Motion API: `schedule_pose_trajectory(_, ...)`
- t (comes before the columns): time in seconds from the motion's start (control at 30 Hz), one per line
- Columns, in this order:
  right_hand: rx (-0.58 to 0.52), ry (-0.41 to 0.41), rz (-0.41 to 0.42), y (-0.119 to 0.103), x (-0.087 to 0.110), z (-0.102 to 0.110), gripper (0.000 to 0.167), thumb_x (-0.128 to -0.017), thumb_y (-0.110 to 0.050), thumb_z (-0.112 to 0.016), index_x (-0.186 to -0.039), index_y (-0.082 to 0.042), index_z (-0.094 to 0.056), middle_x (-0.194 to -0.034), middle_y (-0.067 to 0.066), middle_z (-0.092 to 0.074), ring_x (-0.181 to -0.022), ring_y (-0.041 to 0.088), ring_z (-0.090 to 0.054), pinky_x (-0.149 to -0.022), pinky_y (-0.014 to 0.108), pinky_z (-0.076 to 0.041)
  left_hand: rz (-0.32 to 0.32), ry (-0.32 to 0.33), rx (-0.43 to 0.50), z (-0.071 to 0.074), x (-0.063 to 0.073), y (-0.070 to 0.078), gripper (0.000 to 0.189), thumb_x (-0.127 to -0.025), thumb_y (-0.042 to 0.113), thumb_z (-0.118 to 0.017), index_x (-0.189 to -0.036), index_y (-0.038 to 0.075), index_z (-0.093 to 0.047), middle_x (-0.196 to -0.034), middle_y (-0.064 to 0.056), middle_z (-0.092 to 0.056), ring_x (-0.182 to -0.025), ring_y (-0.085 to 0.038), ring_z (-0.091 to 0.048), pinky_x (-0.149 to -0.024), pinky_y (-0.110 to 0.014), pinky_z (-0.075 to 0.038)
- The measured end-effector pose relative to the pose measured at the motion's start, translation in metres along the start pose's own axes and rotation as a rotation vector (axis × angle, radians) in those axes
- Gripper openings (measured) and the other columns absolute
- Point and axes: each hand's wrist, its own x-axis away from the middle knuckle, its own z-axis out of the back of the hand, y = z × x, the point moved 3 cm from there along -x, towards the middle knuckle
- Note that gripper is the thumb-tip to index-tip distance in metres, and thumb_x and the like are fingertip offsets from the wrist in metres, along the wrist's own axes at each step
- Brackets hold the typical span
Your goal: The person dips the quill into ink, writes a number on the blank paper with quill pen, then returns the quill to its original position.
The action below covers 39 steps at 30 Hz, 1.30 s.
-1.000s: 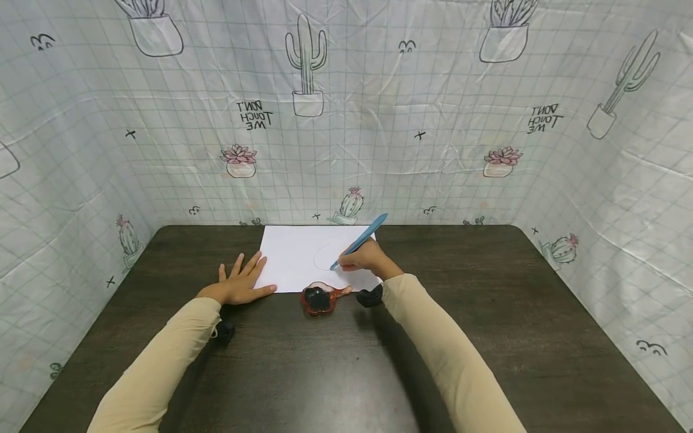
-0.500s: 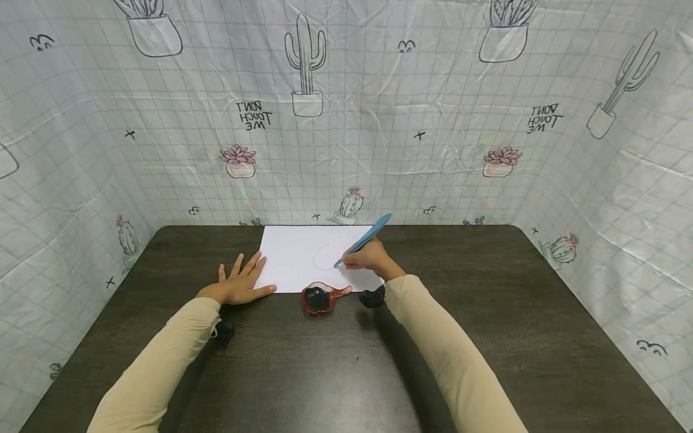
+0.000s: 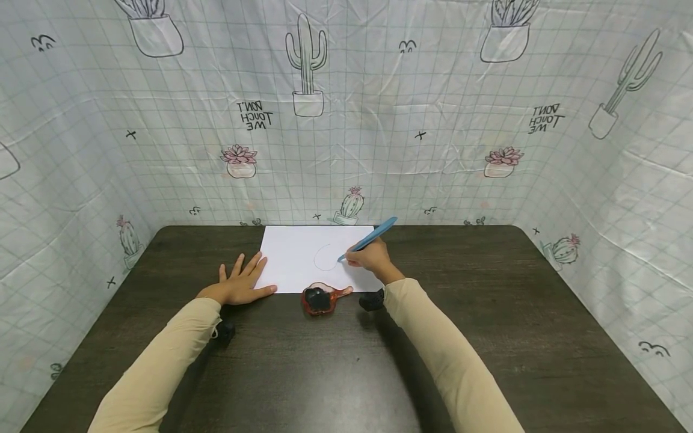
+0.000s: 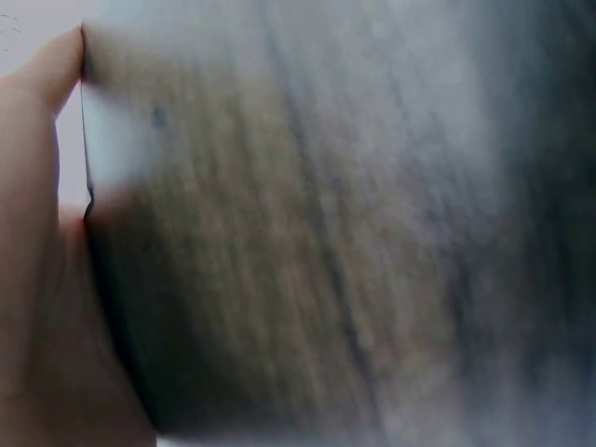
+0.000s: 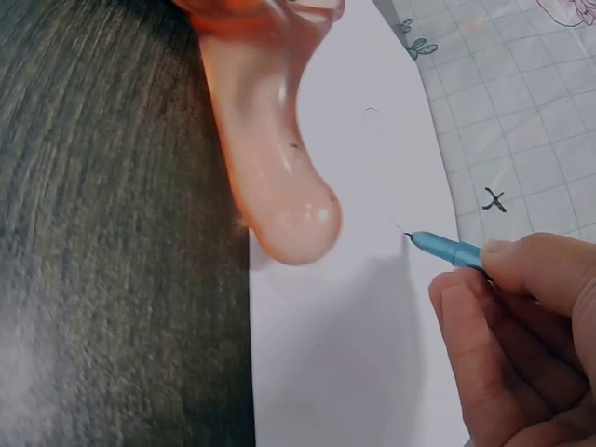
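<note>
A white sheet of paper (image 3: 287, 252) lies at the far edge of the table. My right hand (image 3: 372, 257) pinches a slim blue pen (image 3: 379, 231) between thumb and fingers, its upper end leaning up to the right. In the right wrist view the tip of the pen (image 5: 438, 246) meets the sheet at the end of a thin drawn line. That line forms a rounded curve, open at its upper right. My left hand (image 3: 238, 285) rests flat with fingers spread, thumb over the paper's near left corner; the left wrist view catches only part of it.
Against the paper's near edge sits a glossy reddish-brown object (image 3: 310, 304) with a dark middle and short handle, the handle overlapping the sheet. The dark wooden table (image 3: 292, 373) meets a cactus-print cloth (image 3: 379, 156) behind and at both sides. Both wrists carry black devices.
My right hand has moved slightly right and away with the pen, whose tip has gone along the curve's lower right, lengthening the line. My left hand has stayed in place.
</note>
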Motion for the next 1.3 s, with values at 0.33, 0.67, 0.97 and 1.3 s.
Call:
schedule_pose_trajectory(0.33, -0.014, 0.044, 0.002, 0.002, 0.001, -0.005, 0.016, -0.082, -0.009, -0.074, -0.094, 0.001, -0.073, -0.09, 0.015, -0.073, -0.075, 0.019, -0.073, -0.071, 0.031, -0.058, -0.001, 0.005, 0.002, 0.001, 0.001, 0.001, 0.09, -0.094, 0.065, -0.039, -0.156, 0.012, -0.002, -0.161, -0.012, 0.008, -0.143, -0.044, 0.016, -0.1, -0.072, 0.017)
schedule_pose_trajectory(0.67, 0.041, 0.092, 0.04, 0.0, 0.003, -0.01, 0.014, -0.081, -0.013, -0.075, -0.09, -0.002, -0.075, -0.082, 0.011, -0.074, -0.07, 0.015, -0.071, -0.068, 0.029, -0.057, -0.007, 0.01, 0.033, -0.006, -0.006, -0.007, 0.095, -0.09, 0.072, -0.036, -0.156, 0.015, 0.001, -0.161, -0.007, 0.012, -0.143, -0.04, 0.02, -0.101, -0.069, 0.021)
schedule_pose_trajectory(0.97, 0.06, 0.102, 0.028, -0.003, 0.004, -0.015, 0.015, -0.081, -0.015, -0.075, -0.091, -0.003, -0.076, -0.082, 0.009, -0.074, -0.072, 0.015, -0.072, -0.068, 0.028, -0.056, -0.008, 0.012, 0.047, -0.01, -0.011, -0.013, 0.095, -0.089, 0.073, -0.036, -0.156, 0.016, 0.002, -0.161, -0.005, 0.013, -0.143, -0.037, 0.022, -0.099, -0.068, 0.024)
schedule_pose_trajectory(1.3, 0.044, 0.093, 0.069, -0.003, 0.003, -0.021, 0.014, -0.081, -0.014, -0.074, -0.09, -0.004, -0.076, -0.082, 0.009, -0.074, -0.071, 0.014, -0.071, -0.068, 0.028, -0.055, 0.001, 0.007, 0.041, -0.011, -0.012, -0.014, 0.095, -0.09, 0.073, -0.036, -0.156, 0.017, 0.003, -0.161, -0.004, 0.014, -0.143, -0.037, 0.022, -0.099, -0.068, 0.024)
